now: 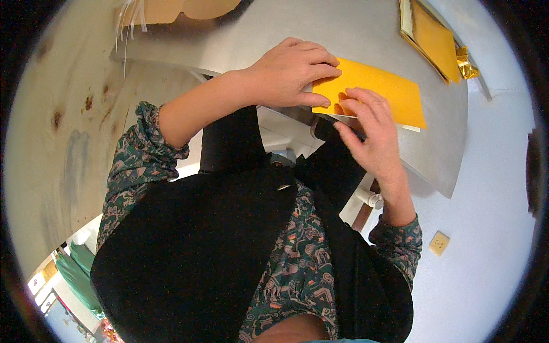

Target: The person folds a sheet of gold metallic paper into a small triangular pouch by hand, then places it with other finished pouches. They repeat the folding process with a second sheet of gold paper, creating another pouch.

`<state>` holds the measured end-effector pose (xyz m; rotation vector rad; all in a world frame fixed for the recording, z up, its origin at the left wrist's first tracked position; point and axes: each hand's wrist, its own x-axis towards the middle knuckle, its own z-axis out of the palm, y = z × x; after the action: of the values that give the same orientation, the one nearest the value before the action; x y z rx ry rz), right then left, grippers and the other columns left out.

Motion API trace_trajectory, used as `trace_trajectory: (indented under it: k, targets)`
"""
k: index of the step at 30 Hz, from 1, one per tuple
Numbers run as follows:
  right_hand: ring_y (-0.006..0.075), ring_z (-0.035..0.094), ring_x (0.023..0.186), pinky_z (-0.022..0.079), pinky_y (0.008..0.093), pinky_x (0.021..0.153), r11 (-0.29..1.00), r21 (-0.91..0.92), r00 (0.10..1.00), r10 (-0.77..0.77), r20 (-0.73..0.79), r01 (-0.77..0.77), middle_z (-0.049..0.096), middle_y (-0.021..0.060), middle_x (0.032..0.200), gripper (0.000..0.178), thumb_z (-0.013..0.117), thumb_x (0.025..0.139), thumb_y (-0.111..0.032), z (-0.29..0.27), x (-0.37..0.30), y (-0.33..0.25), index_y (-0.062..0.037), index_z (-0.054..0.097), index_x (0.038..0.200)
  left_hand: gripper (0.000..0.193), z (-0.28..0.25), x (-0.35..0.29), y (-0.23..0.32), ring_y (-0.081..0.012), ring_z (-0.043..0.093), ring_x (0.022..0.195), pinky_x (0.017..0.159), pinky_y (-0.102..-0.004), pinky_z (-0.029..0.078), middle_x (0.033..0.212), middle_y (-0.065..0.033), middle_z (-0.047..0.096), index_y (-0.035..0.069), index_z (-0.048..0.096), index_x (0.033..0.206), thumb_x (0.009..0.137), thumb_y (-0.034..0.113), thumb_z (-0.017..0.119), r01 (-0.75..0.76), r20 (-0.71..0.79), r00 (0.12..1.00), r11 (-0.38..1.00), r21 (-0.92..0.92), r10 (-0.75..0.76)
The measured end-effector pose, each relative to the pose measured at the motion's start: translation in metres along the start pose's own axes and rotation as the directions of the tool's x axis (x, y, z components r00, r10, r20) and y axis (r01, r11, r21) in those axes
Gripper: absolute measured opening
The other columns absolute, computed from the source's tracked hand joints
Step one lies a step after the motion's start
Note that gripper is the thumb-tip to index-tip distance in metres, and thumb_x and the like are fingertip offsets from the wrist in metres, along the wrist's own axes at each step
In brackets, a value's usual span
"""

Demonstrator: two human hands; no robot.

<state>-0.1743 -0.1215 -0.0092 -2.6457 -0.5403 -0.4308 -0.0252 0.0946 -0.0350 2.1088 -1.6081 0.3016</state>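
Observation:
A bright yellow sheet [394,91] lies along the near edge of a grey metal table [251,40], with a white layer showing under its near side. My left hand [291,71] is at its left end, fingertips on top and thumb by the near corner. Close by, the sheet curls up slightly in front of my right fingertips. My right hand [372,128] bends over the sheet's near edge, its fingers on the yellow surface and its thumb lower, off the front edge. What lies under the fingers is partly hidden.
At the far right of the table sits a stack of yellow sheets [437,46] beside crumpled gold foil [466,63]. Brown card [154,11] and thin white strips [132,20] are at the far left. A wooden panel [74,148] stands left, a pale wall [497,148] right.

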Motion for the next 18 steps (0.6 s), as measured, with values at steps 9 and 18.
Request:
trace_trajectory:
  k: [9, 18]
  targets:
    - [0.0327, 0.058, 0.112, 0.045, 0.0445, 0.097, 0.995, -0.044, 0.991, 0.086, -0.105, -0.091, 0.063, 0.0115, 0.120, 0.039, 0.082, 0.074, -0.014, 0.025, 0.003, -0.018, -0.0058, 0.064, 0.108, 0.058, 0.000, -0.003, 0.001, -0.0314, 0.059, 0.123, 0.105, -0.0470, 0.042, 0.132, -0.0116, 0.064, 0.007, 0.062, 0.128, 0.083, 0.042, 0.075, 0.007, -0.026, 1.000, 1.000, -0.002, -0.007]
    - [0.0304, 0.061, 0.105, 0.047, 0.0418, 0.093, 0.993, 0.056, 0.980, 0.110, -0.163, -0.102, 0.067, 0.0091, 0.110, 0.022, 0.079, 0.081, -0.012, 0.023, 0.002, -0.014, -0.0062, 0.068, 0.099, 0.037, -0.009, -0.017, 0.005, -0.0326, 0.059, 0.121, 0.105, -0.0465, 0.044, 0.126, -0.0131, 0.066, 0.006, 0.065, 0.120, 0.093, 0.030, 0.068, 0.029, -0.014, 0.999, 0.996, -0.083, -0.031]
